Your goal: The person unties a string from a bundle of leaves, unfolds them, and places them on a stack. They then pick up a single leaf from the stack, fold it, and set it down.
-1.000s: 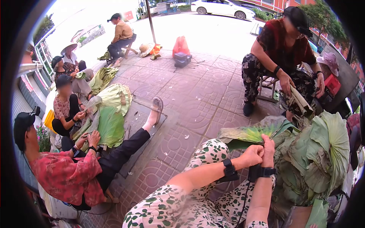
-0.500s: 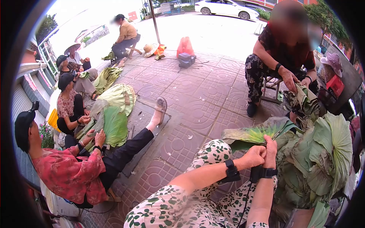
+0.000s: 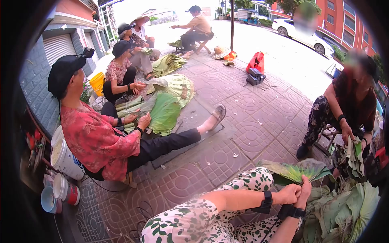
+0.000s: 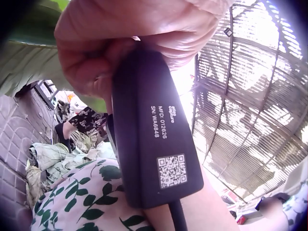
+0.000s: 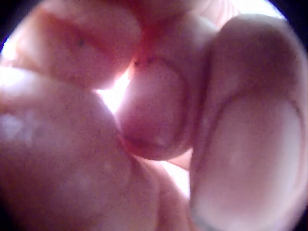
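In the head view, my right hand [image 3: 303, 192] grips the gathered lower edge of a folded lotus leaf [image 3: 304, 169], thumb up against its yellow-green middle. My left hand [image 3: 287, 194] is pressed against the right one with fingers curled at the same gathered end, just under the leaf; its fingertips are hidden. The leaf fans out above my knees, brown and dry along its upper edge. In the left wrist view, a hand overlaps the pale leaf [image 4: 33, 67], behind a black wrist camera [image 4: 156, 130]. Curled fingers [image 5: 159, 110] fill the right wrist view at close range.
A heap of limp lotus leaves [image 3: 344, 210] lies at my right. A person [image 3: 352, 105] sits beyond it handling leaves. On the left, a person in a red shirt [image 3: 97, 133] stretches a leg across the paving [image 3: 182, 182]. Buckets [image 3: 67, 162] stand behind that person.
My head view has turned left, so the scene shifts right and more buckets show. My hands keep the same hold on the leaf. A person at the back now stretches out an arm.
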The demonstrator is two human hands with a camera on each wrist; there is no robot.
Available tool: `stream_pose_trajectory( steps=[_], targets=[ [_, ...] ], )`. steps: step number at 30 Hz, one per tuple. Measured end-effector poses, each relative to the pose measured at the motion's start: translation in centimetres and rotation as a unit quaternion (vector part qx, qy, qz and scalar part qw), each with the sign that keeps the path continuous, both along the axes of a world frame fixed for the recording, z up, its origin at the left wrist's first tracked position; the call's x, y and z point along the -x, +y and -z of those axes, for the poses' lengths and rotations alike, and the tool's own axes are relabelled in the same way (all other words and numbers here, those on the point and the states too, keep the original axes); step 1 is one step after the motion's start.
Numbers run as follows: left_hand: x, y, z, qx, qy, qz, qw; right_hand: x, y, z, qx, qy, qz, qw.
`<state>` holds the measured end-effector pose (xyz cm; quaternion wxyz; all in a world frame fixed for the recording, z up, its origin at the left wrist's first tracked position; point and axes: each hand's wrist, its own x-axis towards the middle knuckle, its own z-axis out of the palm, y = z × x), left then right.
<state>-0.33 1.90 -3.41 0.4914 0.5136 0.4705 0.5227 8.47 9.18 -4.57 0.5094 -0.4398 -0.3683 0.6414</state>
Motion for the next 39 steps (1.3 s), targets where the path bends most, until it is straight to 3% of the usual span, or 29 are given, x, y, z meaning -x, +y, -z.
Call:
stream_pose_trajectory(
  steps=[12, 39],
  targets=[
    [-0.3, 0.2, -0.1, -0.017, 0.019, -0.013, 1.000, 0.6, -1.2, -2.0, -0.012, -0.022, 0.042, 0.999],
    [-0.3, 0.1, -0.2, -0.015, 0.028, 0.001, 0.999, 0.4, -0.9, -1.5, -0.008, -0.014, 0.043, 0.999]
  ],
)
